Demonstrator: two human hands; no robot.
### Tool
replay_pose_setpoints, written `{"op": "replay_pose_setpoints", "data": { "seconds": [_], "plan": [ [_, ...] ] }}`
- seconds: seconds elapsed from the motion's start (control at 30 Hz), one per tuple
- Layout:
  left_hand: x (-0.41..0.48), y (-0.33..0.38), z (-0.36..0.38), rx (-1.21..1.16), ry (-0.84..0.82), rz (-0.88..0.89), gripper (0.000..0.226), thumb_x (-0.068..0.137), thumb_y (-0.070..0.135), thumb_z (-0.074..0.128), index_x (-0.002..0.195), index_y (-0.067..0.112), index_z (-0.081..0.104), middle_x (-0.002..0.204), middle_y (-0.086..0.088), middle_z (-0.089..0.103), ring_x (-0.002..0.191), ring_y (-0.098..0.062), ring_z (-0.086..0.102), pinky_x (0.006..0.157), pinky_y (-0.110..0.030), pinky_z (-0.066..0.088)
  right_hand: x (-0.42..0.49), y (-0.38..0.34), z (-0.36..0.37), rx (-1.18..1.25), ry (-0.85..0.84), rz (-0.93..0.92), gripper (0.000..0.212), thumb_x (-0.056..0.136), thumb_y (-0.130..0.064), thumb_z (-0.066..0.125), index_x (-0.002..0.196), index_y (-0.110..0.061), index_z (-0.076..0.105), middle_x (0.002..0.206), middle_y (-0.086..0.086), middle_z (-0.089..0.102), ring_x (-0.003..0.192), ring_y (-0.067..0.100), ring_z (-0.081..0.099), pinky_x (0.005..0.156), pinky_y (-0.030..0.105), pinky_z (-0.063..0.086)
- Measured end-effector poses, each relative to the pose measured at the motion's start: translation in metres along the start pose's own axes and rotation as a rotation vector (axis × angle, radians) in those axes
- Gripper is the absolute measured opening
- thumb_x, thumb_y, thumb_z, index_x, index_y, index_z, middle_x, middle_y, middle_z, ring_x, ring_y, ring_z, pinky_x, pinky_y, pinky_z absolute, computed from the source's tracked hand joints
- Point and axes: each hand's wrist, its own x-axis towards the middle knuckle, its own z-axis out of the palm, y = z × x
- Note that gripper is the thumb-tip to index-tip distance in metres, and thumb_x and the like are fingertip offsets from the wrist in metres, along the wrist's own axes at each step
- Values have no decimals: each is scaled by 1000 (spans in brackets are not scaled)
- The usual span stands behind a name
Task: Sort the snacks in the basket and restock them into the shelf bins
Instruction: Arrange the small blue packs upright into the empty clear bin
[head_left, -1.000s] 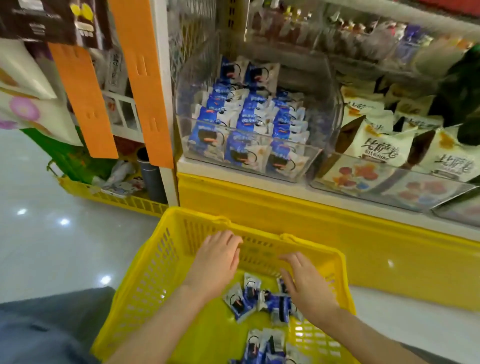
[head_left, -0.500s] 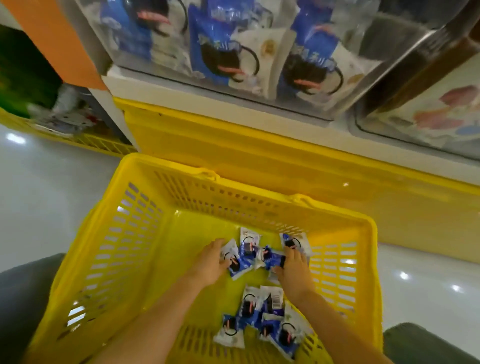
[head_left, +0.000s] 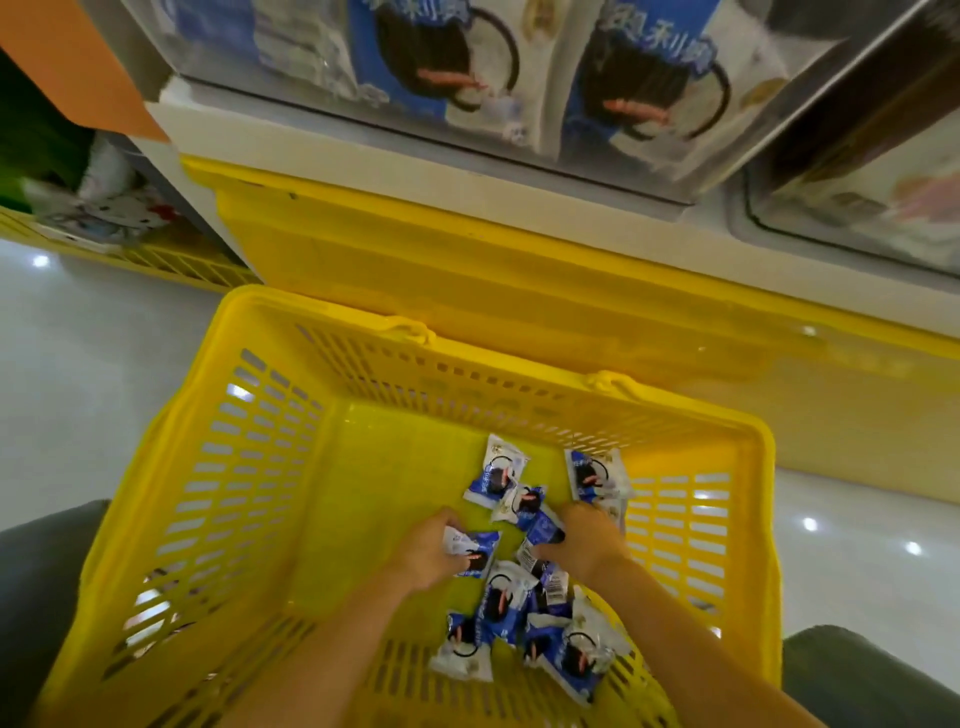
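Note:
A yellow slatted basket (head_left: 234, 467) stands on the floor below the shelf. Several small blue-and-white snack packets (head_left: 496, 478) lie on its bottom, towards the right. My left hand (head_left: 428, 551) is down in the basket, its fingers curled round one blue-and-white packet (head_left: 475, 553). My right hand (head_left: 584, 543) is beside it, with fingers and thumb closed on another packet (head_left: 540, 535) in the middle of the pile. More packets (head_left: 566, 654) lie between my forearms. Above, a clear shelf bin (head_left: 467, 78) holds the same blue-and-white snacks.
A yellow shelf base (head_left: 519, 270) runs behind the basket. A second clear bin (head_left: 857, 197) with pale snack bags sits at the right. At the left, an orange panel (head_left: 67, 57) and a low yellow rack (head_left: 156, 260) with goods. Glossy white floor (head_left: 78, 364) lies at the left.
The view has dropped and closed in on the basket. Both hands went down from above the rim to the packets; the left hand pulled one packet back, the right hand closed on another.

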Motion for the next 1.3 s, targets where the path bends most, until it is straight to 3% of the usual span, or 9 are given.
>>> {"op": "replay_pose_setpoints", "data": {
  "seconds": [0.03,0.17,0.3,0.47,0.63,0.73,0.83,1.0,1.3],
  "plan": [
    [-3,-1,-3,-39,8,-7,39,81,7,68,115,6,49,114,-17,61,91,-19,57,72,-28,49,-2,0,-3,15,-5,-3,43,82,-48,66,105,-12,59,104,6,59,102,24,55,92,36,48],
    [-15,-4,-20,-183,75,8,35,84,8,66,117,2,54,106,-10,60,96,-20,56,71,-20,43,-18,-1,-13,66,-59,-100,58,80,-37,72,127,-10,51,126,7,54,117,24,51,93,28,44],
    [-30,-3,-24,-391,142,-56,24,83,8,67,106,10,60,96,-2,61,92,-19,57,65,-14,45,-44,-7,-18,339,-30,-205,26,82,-38,70,86,-27,47,76,-8,47,68,3,49,53,10,35],
    [-45,5,-16,-614,157,-44,34,84,6,63,117,3,58,90,-3,66,76,-13,63,58,-21,52,-68,-23,-14,706,-110,-271,34,87,-30,65,111,-8,55,121,10,60,100,17,62,85,28,54],
    [-59,11,-18,-788,-116,10,47,87,41,58,126,15,52,123,-7,60,108,-26,57,82,-34,50,-75,-34,-5,843,-39,-295,35,90,-18,61,116,5,55,118,26,56,106,32,60,81,26,55],
    [-67,15,-20,-693,-150,56,66,68,41,77,124,21,48,118,5,62,105,-18,62,79,-33,53,-75,-42,-1,889,3,-328,14,92,-22,58,105,-20,62,102,2,65,94,13,63,81,23,51],
    [-65,14,-20,-601,-49,71,51,72,27,79,116,25,53,105,3,70,95,-15,67,80,-34,53,-65,-32,4,934,137,-294,18,95,-30,50,112,-27,58,116,-7,60,111,10,56,86,17,43],
    [-61,7,-25,-671,21,53,30,78,22,73,102,28,55,102,2,70,95,-18,66,87,-39,53,-40,-3,37,553,145,-100,43,96,-22,52,135,-8,45,139,9,49,128,22,46,102,28,38],
    [-62,5,-29,-706,52,18,28,81,23,69,100,35,52,95,16,67,83,-1,67,65,-18,51,-27,-12,62,-5,5,-131,55,90,-44,55,136,-17,43,137,4,45,129,23,34,106,32,32]
  ]
}}
